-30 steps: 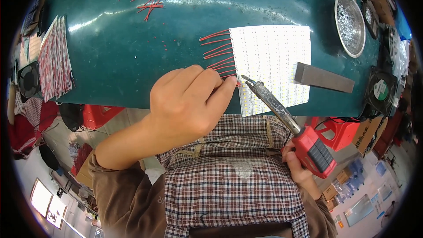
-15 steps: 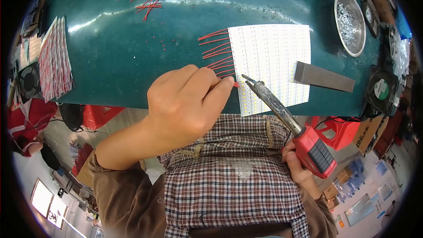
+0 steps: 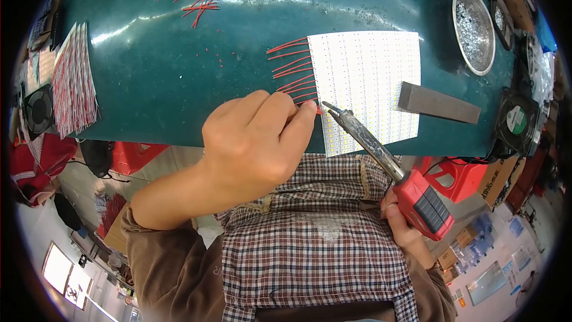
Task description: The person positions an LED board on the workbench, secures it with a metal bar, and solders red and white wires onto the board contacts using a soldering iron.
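Note:
A white LED circuit board panel [image 3: 369, 65] lies on the green tabletop, with short red wires [image 3: 291, 70] sticking out from its left edge. My left hand [image 3: 256, 134] is closed in a pinch at that edge, on a red wire [image 3: 319, 111] whose end shows past the fingertips; the rest is hidden by the hand. My right hand [image 3: 403, 226] grips a soldering iron [image 3: 424, 204] with a red and black handle. The iron slants up to the left, its tip close to the wire end at the board's edge; contact cannot be made out. A grey block [image 3: 441, 103] rests on the board's right side.
A metal bowl [image 3: 473, 31] with silvery bits stands at the far right, above a black fan [image 3: 515, 120]. Loose red wires [image 3: 202, 6] lie at the back, and a bundle of red and white wires [image 3: 76, 83] at the left. Red stools [image 3: 456, 180] stand below the table edge.
The soldering iron's tip has shifted slightly left, closer to my left fingertips and the board's edge. My left hand has barely moved and keeps its pinch.

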Available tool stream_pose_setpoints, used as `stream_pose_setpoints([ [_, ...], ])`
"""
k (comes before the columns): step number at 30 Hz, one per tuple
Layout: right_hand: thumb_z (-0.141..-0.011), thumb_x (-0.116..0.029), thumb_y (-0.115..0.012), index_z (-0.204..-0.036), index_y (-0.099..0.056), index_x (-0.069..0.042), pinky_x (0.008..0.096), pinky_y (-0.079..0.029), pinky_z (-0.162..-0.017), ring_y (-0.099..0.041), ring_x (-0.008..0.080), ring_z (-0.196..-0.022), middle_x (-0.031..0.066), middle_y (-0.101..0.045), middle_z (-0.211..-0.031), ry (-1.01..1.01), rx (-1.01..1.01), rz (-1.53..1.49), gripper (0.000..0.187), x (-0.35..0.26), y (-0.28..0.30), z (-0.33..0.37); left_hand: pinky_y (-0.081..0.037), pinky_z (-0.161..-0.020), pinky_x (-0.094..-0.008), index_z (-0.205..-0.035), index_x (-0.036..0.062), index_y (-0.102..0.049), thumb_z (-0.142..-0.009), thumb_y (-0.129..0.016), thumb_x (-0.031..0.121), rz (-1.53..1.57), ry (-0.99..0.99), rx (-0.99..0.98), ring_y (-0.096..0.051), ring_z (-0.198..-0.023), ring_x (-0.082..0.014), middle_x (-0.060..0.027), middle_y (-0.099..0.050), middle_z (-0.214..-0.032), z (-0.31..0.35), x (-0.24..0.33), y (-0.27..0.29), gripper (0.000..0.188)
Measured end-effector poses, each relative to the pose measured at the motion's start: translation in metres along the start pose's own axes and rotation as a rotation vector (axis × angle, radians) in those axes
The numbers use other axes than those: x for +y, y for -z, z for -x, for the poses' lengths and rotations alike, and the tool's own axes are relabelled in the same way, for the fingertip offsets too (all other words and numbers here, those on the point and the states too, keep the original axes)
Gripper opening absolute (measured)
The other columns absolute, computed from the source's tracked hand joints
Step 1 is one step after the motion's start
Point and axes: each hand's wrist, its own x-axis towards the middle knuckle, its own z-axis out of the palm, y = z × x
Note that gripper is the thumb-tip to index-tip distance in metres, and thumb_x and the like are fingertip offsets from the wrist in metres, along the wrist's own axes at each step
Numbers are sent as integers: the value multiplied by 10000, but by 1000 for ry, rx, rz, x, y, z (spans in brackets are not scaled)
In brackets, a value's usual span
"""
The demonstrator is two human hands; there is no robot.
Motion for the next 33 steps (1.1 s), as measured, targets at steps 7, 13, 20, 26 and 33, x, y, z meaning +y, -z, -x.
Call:
stream_pose_setpoints([
  [7,-850,-182,-799,-1012,-733,0,420,-595,-726,-731,369,-802,170,-725,-933,-5,-17,-31,252,-1,0,-1,-386,-459,-313,-944,23,-782,-712,-838,-22,-38,17,-11,-534,-567,-163,-20,-497,-712,-2,6,0,243],
  [13,-842,-153,-800,-1016,-732,-4,426,-599,-730,-737,371,-820,171,-726,-943,16,-18,-30,239,0,-1,-3,-375,-453,-317,-936,15,-778,-707,-832,-32,-56,18,-28,-518,-560,-164,-22,-473,-704,-2,8,1,240],
  [20,-840,-142,-798,-1023,-729,-5,428,-599,-734,-733,367,-812,166,-724,-939,69,-24,25,239,-1,1,-5,-365,-449,-321,-919,12,-770,-714,-831,-35,-66,22,-41,-509,-555,-163,-27,-463,-700,-4,10,1,219],
  [26,-852,-149,-786,-1017,-726,4,421,-598,-743,-729,353,-799,162,-722,-925,34,-1,-27,232,-1,3,-2,-360,-449,-322,-905,14,-759,-726,-831,-35,-77,23,-44,-505,-556,-163,-31,-459,-704,-4,10,1,199],
  [33,-861,-158,-791,-1008,-730,-1,393,-573,-695,-717,324,-760,151,-721,-904,-21,-24,-28,224,-3,7,-2,-378,-463,-335,-913,21,-748,-731,-823,-21,-71,32,-75,-523,-575,-180,-41,-496,-722,-6,9,4,201],
])
